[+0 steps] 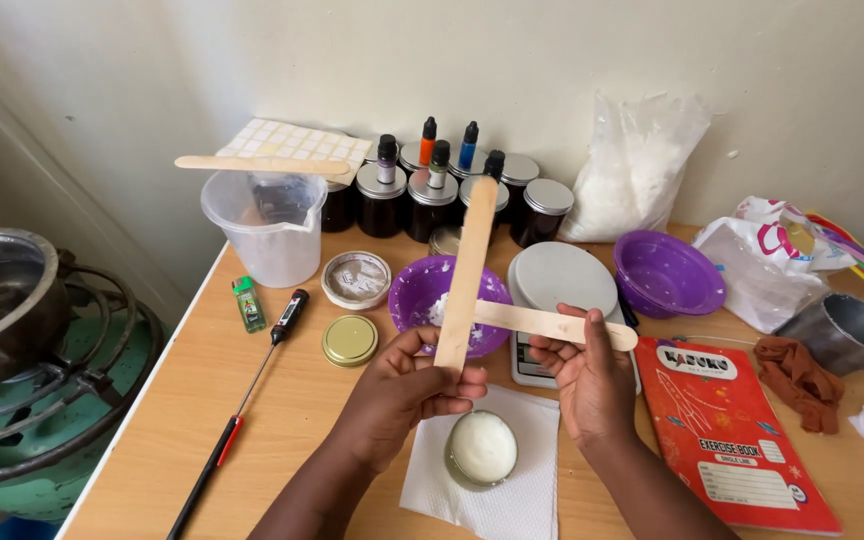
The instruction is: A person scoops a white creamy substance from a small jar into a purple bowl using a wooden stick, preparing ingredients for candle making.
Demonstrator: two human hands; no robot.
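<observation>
My left hand (407, 390) grips a long wooden stick (469, 265) that points up and away. My right hand (587, 375) pinches a second wooden stick (542, 322) that lies almost level, and the two sticks cross above a purple bowl (420, 285) holding white bits. Just below my hands a small round tin of white wax (481, 449) rests on a white paper towel (532, 490).
A clear plastic jug (270, 235) has a third stick across its rim. Dark jars with dropper bottles (432, 190) line the wall beside a bag of white flakes (632, 165). A scale (562, 280), second purple bowl (667, 272), red exercise book (737, 430), thermometer probe (252, 380), lighter (248, 303), gold lid (350, 340) and metal cup (847, 335) surround them. A burner with a pot (12, 330) stands at left.
</observation>
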